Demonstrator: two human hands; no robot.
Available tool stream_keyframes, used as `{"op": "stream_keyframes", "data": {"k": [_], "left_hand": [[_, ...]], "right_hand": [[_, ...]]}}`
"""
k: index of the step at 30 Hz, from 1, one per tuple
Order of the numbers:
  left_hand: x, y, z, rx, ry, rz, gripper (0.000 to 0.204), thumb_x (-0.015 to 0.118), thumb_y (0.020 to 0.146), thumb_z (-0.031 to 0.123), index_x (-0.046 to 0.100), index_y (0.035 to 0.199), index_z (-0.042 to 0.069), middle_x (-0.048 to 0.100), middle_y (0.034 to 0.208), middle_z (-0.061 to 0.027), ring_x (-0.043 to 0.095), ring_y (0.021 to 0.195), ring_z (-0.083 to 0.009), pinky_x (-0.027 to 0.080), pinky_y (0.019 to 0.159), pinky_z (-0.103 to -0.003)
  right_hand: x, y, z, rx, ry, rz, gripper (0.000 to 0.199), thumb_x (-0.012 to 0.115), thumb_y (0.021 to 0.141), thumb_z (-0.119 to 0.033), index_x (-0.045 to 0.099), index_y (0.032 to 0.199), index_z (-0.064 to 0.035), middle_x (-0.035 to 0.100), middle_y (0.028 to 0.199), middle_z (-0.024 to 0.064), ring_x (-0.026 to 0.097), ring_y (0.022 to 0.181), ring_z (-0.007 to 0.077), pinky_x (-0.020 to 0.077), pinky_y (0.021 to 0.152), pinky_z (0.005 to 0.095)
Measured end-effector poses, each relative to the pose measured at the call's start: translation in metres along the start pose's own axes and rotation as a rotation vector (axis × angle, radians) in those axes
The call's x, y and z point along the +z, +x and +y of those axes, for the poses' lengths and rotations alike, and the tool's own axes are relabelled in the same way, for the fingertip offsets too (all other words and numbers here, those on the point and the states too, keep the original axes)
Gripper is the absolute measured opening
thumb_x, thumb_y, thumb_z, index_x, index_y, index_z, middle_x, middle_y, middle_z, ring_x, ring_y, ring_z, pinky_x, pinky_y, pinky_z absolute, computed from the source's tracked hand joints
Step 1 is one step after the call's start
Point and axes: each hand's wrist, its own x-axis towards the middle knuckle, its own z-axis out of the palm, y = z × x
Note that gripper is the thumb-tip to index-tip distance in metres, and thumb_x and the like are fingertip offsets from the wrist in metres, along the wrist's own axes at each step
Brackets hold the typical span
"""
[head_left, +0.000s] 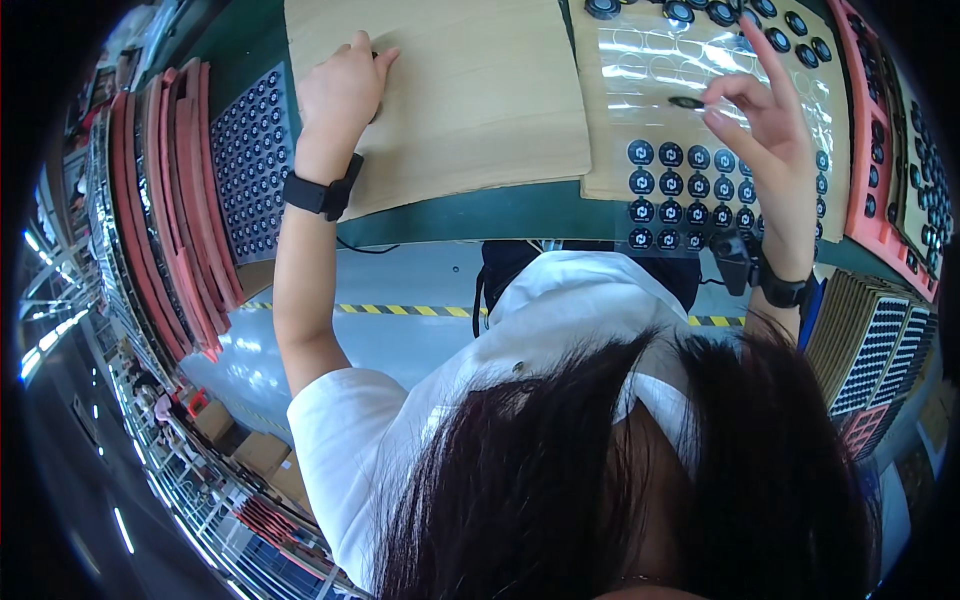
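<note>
Pinching a thin dark disc (686, 102), nearly edge-on, paler-centred, in right fingers (735, 134), left fingers (360, 44), hold unclear

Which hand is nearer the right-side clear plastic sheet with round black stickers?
Right. The right hand is over the clear sheet, pinching a black disc; the left hand is farther left, over flat tan cardboard.

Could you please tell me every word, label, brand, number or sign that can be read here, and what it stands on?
No wording is clear enough to quote.
Black round pieces at right: white emblem; any lettering too small.
Small dark discs at left: marks too small.
Dark disc in the right hand: tilted, unreadable.
</note>
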Motion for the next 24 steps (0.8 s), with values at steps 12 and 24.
{"op": "stream_keyframes", "data": {"k": [12, 24], "left_hand": [[-0.014, -0.015, 0.014, -0.024, -0.551, 0.159, 0.026, 0.049, 0.090, 0.022, 0.049, 0.105, 0.000, 0.059, 0.095, -0.0178, 0.063, 0.069, -0.0309, 0.051, 0.058, -0.039], [-0.106, -0.034, 0.102, -0.266, -2.509, -0.287, 0.040, 0.053, 0.083, -0.002, 0.039, 0.120, -0.011, 0.053, 0.111, -0.0259, 0.055, 0.103, -0.0288, 0.046, 0.090, -0.031]], "right_hand": [[0.035, 0.008, -0.006, 0.161, 0.417, 0.138, 0.086, 0.063, 0.071, 0.013, 0.016, 0.141, -0.0053, 0.054, 0.074, 0.0025, 0.055, 0.084, 0.0128, 0.0419, 0.087, 0.0288], [0.046, 0.026, -0.035, 0.069, 0.751, 0.082, 0.080, 0.062, 0.073, 0.012, 0.015, 0.137, 0.0020, 0.053, 0.064, 0.0021, 0.058, 0.070, 0.0135, 0.0380, 0.098, 0.0424]]}}
